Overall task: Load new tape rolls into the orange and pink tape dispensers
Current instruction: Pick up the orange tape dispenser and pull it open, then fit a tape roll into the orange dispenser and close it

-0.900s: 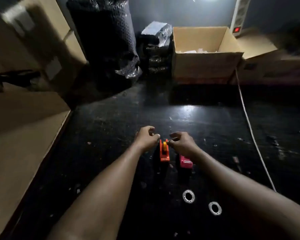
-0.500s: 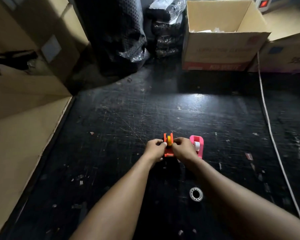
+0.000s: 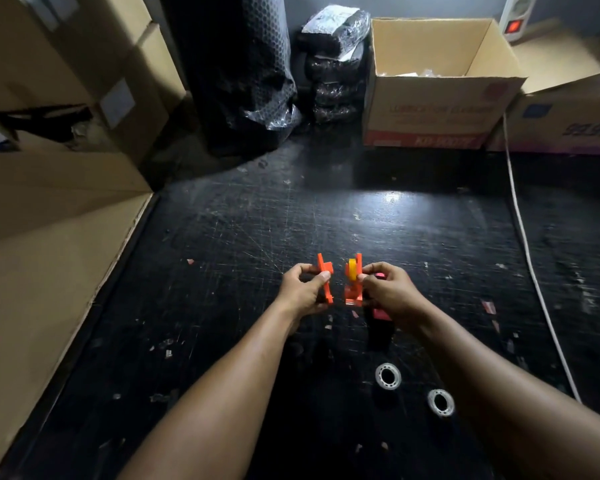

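Note:
The orange tape dispenser is split into two halves, held apart above the black table [image 3: 326, 216]. My left hand [image 3: 300, 289] grips the orange left half [image 3: 324, 277]. My right hand [image 3: 390, 294] grips the orange right half [image 3: 354, 282], which carries a yellow spool at its top. The pink tape dispenser [image 3: 381, 313] lies on the table under my right hand, mostly hidden by it. Two clear tape rolls lie flat nearer to me: one roll [image 3: 388, 375] and a second roll [image 3: 440, 402] to its right.
Cardboard boxes [image 3: 49, 237] line the left side. An open carton [image 3: 440, 109] and another box [image 3: 568, 123] stand at the back right, and black wrapped bundles [image 3: 243, 74] at the back. A white cable [image 3: 530, 265] runs down the right. Small scraps litter the table.
The orange dispenser, whole before between both hands, has come apart into two halves, one in each hand. The view has shifted, so both tape rolls show again.

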Tool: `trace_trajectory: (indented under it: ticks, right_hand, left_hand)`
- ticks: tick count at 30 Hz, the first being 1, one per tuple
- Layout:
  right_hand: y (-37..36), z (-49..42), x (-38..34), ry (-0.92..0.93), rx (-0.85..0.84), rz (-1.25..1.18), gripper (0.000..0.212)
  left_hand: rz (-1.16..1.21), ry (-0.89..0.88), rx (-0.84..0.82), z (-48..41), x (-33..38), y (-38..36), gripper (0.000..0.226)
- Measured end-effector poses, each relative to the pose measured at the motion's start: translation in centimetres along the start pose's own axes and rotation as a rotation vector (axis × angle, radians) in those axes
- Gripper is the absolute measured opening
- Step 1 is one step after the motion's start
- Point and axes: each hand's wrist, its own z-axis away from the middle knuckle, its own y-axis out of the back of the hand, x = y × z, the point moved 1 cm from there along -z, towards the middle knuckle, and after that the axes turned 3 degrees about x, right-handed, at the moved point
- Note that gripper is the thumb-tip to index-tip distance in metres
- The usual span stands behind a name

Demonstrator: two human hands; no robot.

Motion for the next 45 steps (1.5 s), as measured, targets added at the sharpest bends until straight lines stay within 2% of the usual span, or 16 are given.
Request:
trace_trajectory:
  ticks: [3, 8, 13, 16, 18, 21, 29, 33, 36, 38, 45]
  right_hand:
    - [1.0, 0.5, 0.4, -0.050, -0.075, 0.028, 0.006]
    - [2.6, 1.3, 2.6, -0.087, -0.098, 0.090, 0.007]
    - [3.5, 2.3, 3.8, -0.089, -0.106, 0.076, 0.007]
    - [3.9, 2.9, 3.4, -0.084, -0.116, 0.020, 0.008]
    - [4.0, 3.1, 3.3, -0.075, -0.135, -0.006, 0.011]
    - [4.4, 3.6, 3.1, -0.051, -0.135, -0.021, 0.010]
    - [6.6, 6.0, 3.5, -0.014, -0.111, 0.002, 0.026]
    - [7.4, 7.2, 3.9, 0.002, -0.094, 0.023, 0.022]
    - [8.2, 8.1, 4.1, 0.028, -0.009, 0.021, 0.011]
    - [8.8, 8.7, 4.6, 0.029, 0.046, 0.064, 0.009]
    - [10.4, 10.5, 8.7, -0.012, 0.143, 0.283, 0.008]
  left_hand:
    - [-0.109, -0.022, 0.028, 0.2, -0.7, 0.8, 0.025]
    - [-0.490, -0.131, 0.097, 1.0, -3.3, 1.0, 0.024]
    - [-0.640, -0.229, 0.173, 1.7, -4.7, 0.1, 0.029]
    - [-0.508, -0.267, 0.128, 2.6, -4.2, -1.4, 0.037]
    - [-0.347, -0.204, 0.029, 3.3, -4.0, -2.8, 0.038]
    - [-0.205, -0.169, -0.088, 4.1, -4.1, -4.3, 0.024]
    - [-0.107, -0.096, -0.174, 5.6, -4.2, -5.8, 0.025]
    - [-0.066, -0.089, -0.168, 7.3, -3.9, -6.2, 0.029]
    - [-0.075, -0.089, -0.128, 8.1, -4.2, -5.8, 0.028]
    - [-0.189, -0.125, -0.098, 8.0, -5.4, -5.1, 0.028]
    - [-0.895, -0.272, -0.052, 9.1, -10.7, -2.8, 0.037]
